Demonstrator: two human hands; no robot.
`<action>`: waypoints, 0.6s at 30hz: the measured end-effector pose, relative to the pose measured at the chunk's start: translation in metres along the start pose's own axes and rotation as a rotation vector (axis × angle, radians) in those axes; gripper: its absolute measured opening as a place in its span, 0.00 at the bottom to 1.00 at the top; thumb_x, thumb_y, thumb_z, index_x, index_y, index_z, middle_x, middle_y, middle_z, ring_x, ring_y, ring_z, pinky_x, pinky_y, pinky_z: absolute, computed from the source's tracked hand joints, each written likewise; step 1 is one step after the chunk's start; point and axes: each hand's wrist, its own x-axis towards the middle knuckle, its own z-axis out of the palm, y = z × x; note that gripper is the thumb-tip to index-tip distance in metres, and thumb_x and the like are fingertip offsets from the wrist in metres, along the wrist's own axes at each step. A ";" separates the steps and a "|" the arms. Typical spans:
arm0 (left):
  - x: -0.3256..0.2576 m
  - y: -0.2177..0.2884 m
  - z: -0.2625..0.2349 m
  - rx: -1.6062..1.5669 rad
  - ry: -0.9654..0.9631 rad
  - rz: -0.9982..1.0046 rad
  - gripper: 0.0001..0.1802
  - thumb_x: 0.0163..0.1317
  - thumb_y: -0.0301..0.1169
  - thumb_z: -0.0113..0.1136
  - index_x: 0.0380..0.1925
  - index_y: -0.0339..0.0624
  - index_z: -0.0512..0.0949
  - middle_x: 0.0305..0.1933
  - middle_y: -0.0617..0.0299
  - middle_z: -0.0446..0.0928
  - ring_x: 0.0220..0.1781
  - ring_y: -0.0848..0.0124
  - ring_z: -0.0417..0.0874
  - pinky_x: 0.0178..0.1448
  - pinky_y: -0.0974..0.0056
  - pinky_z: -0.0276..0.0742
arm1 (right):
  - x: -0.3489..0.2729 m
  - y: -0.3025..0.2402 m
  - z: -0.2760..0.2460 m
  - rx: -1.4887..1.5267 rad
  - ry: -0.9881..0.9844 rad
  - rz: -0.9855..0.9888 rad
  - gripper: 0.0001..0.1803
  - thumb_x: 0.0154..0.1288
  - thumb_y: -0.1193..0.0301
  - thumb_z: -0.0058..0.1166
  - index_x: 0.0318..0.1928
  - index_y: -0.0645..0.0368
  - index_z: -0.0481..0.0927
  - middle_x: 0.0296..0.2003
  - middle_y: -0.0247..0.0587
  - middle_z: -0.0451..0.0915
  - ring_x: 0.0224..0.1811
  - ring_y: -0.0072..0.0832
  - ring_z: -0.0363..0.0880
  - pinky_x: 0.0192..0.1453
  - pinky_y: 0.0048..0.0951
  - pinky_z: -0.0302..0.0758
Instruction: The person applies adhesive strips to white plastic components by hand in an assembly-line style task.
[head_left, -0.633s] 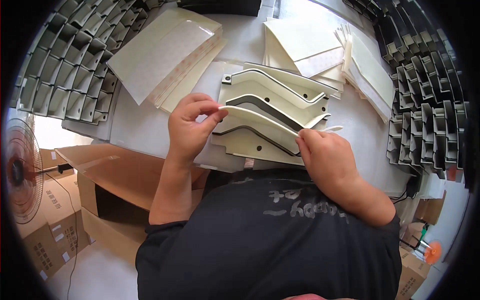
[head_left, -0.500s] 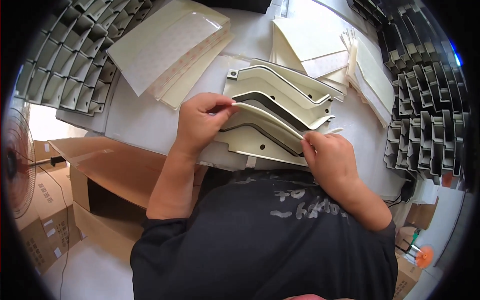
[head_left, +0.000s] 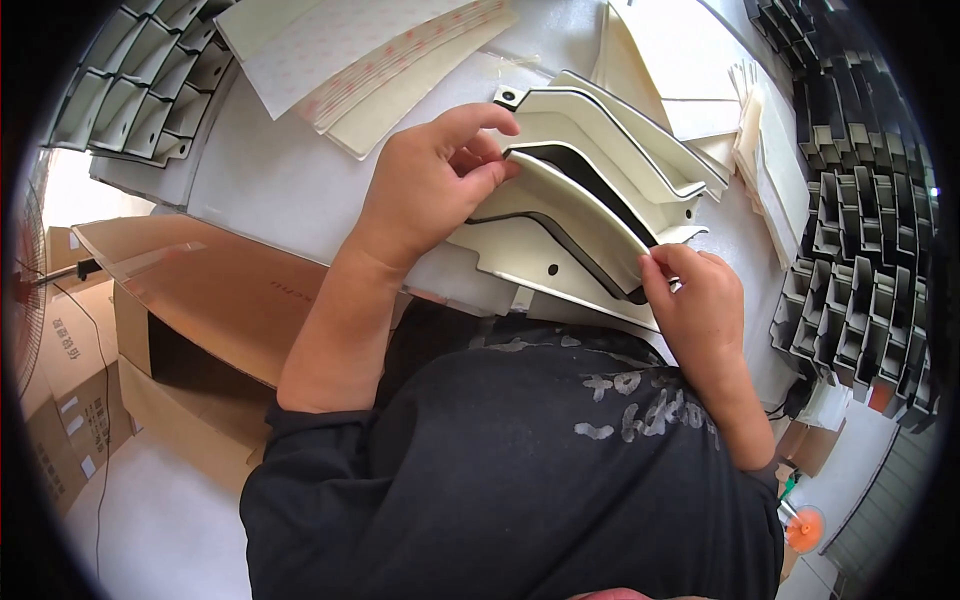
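Observation:
Several cream molded plastic parts (head_left: 552, 268) with black-lined wavy edges lie nested in front of me. Over the nearest part bows a thin cream strip (head_left: 580, 205), with a dark gap behind it. My left hand (head_left: 425, 180) is closed at the strip's left end, thumb against it and index finger raised apart; its other fingers are partly hidden. At the right end, my right hand (head_left: 700, 300) pinches the strip between thumb and index finger. A small round hole shows in the nearest part, and a corner tab with a hole sits on the farthest.
Stacked cream sheets (head_left: 400, 90) with red-patterned edges lie at the far left, and more sheets (head_left: 690, 60) at the far right. Racked plastic parts (head_left: 150, 90) stand left; others (head_left: 850, 240) right. An open cardboard box (head_left: 200, 290) is beside the table (head_left: 270, 200).
The view has shifted, and the parts appear farther right. My left index finger has lifted off the strip while the thumb stays at its end. The right hand keeps its pinch.

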 end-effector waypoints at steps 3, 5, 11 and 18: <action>-0.002 -0.001 -0.001 0.004 -0.009 -0.019 0.14 0.56 0.17 0.63 0.42 0.42 0.78 0.28 0.68 0.78 0.31 0.82 0.79 0.37 0.77 0.75 | 0.000 -0.002 0.000 -0.002 -0.006 0.015 0.06 0.56 0.70 0.61 0.27 0.60 0.81 0.17 0.42 0.77 0.23 0.40 0.76 0.32 0.38 0.72; -0.004 -0.002 -0.002 -0.021 -0.004 -0.020 0.14 0.56 0.18 0.64 0.42 0.42 0.78 0.28 0.69 0.78 0.31 0.83 0.78 0.37 0.77 0.74 | 0.000 -0.003 -0.001 -0.002 -0.003 0.017 0.06 0.56 0.70 0.61 0.27 0.59 0.81 0.18 0.42 0.77 0.23 0.40 0.76 0.32 0.38 0.72; -0.005 -0.001 0.000 0.017 0.006 -0.011 0.12 0.56 0.19 0.65 0.40 0.42 0.79 0.28 0.69 0.78 0.31 0.83 0.79 0.36 0.78 0.74 | -0.003 -0.003 0.001 -0.012 -0.009 0.022 0.06 0.56 0.70 0.61 0.27 0.59 0.81 0.18 0.43 0.78 0.24 0.40 0.77 0.32 0.38 0.72; 0.000 -0.004 -0.001 0.112 0.007 0.032 0.11 0.57 0.23 0.66 0.41 0.42 0.81 0.27 0.69 0.78 0.30 0.82 0.79 0.35 0.77 0.74 | 0.001 -0.006 -0.001 -0.026 -0.049 0.068 0.07 0.57 0.69 0.61 0.27 0.59 0.81 0.20 0.44 0.78 0.24 0.41 0.78 0.32 0.37 0.72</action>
